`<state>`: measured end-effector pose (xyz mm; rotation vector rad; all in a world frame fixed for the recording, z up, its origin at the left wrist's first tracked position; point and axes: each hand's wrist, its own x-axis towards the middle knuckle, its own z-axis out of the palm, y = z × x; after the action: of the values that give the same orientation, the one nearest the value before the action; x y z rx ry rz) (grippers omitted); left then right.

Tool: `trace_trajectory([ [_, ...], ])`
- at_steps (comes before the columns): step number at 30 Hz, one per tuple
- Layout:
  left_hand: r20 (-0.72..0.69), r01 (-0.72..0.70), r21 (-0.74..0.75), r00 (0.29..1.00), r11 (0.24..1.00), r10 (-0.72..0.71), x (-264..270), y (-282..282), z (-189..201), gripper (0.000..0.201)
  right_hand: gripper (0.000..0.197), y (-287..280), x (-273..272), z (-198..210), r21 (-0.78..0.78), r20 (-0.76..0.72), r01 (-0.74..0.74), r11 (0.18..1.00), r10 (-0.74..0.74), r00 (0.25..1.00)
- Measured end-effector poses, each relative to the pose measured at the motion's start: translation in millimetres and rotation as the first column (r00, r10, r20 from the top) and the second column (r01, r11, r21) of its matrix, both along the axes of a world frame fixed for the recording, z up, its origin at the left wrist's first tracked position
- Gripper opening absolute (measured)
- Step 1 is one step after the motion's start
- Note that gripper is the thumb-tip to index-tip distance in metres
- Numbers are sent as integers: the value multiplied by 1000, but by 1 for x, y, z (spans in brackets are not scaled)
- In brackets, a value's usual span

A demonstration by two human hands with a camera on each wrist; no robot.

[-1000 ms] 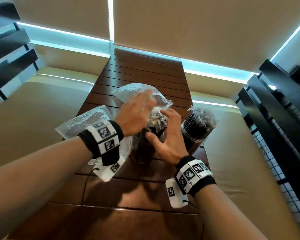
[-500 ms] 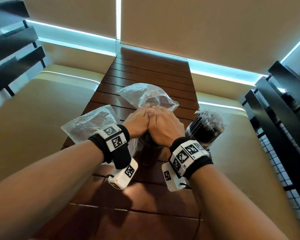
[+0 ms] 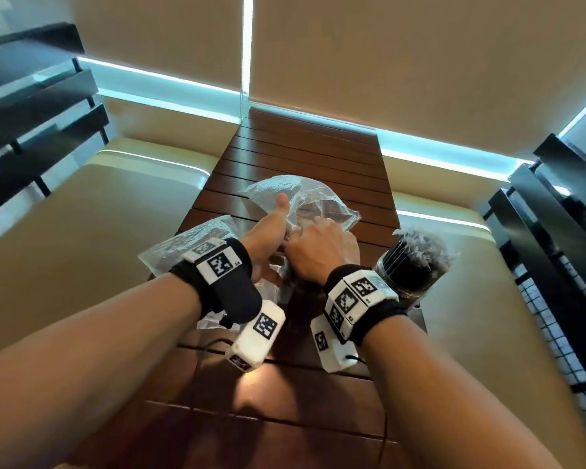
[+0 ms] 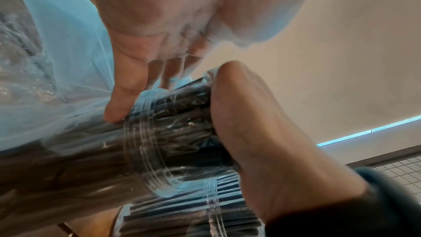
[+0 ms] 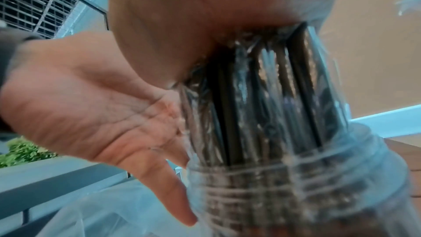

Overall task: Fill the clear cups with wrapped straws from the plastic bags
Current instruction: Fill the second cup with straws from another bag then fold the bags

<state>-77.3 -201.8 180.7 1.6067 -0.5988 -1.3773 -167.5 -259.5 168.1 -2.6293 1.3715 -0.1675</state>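
A clear cup [image 5: 284, 186] packed with dark wrapped straws [image 5: 262, 96] stands in the middle of the wooden table [image 3: 301, 157]. My right hand [image 3: 318, 255] sits on top of the bundle, its palm [image 5: 205, 15] on the straw ends and its fingers curled over them. My left hand [image 3: 268, 235] is beside the cup with its thumb up, and its straight fingers [image 4: 127, 93] touch the cup's side near the rim [image 4: 145, 141]. Most of the cup is hidden in the head view.
A second clear cup [image 3: 413, 269] full of straws stands just right of my right wrist. One crumpled plastic bag [image 3: 318, 198] lies behind the hands, another [image 3: 190, 242] to the left. Cream benches [image 3: 82, 231] flank the table, with black railings beyond them.
Both hands closed in on the straw tops. The left hand has since come off them and spread out against the cup's side, thumb raised. The right hand stays on top.
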Motion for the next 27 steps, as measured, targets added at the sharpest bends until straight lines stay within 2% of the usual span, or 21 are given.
trace_trajectory([
  [3,4,36,14,999,999,-36,2,-2,-4,78,40,5,-1,0,-97,-112,-45,994,34,993],
  [5,3,47,13,999,999,-47,3,-3,-7,73,44,4,0,-3,-101,-125,-48,994,36,992],
  [9,31,15,-30,999,999,-14,0,-1,-14,70,65,-8,-6,1,116,-39,-71,991,76,996],
  [10,48,27,-38,999,999,-25,-2,1,-16,69,67,-12,-12,6,128,24,-86,988,83,996],
  [11,67,55,-52,996,997,-51,-5,1,-18,70,64,-15,-21,13,76,96,-72,995,64,993],
  [13,143,140,-75,981,987,-129,-13,0,-21,84,51,-26,-47,29,-151,211,80,985,-47,976],
  [15,295,185,-76,943,980,-155,-20,-5,-25,84,45,-39,-76,40,-288,195,249,925,-198,961],
  [17,402,156,-51,907,987,-123,-27,-12,-30,78,47,-52,-100,37,-247,77,344,906,-335,939],
  [20,467,108,-16,880,994,-88,-35,-27,-36,98,49,-67,-121,23,-50,-32,354,934,-356,934],
  [22,609,108,-62,792,992,-48,-40,-32,-36,88,44,-71,-127,15,-15,9,317,948,-317,948],
  [23,703,132,-114,711,985,-14,-42,-34,-33,79,42,-73,-127,14,-33,39,302,953,-301,953],
  [25,856,266,-224,513,938,59,-49,-37,-22,69,39,-74,-124,12,-51,69,282,958,-279,958],
  [27,949,439,-174,314,881,31,-55,-48,-17,63,38,-76,-122,9,-60,76,261,964,-256,964],
])
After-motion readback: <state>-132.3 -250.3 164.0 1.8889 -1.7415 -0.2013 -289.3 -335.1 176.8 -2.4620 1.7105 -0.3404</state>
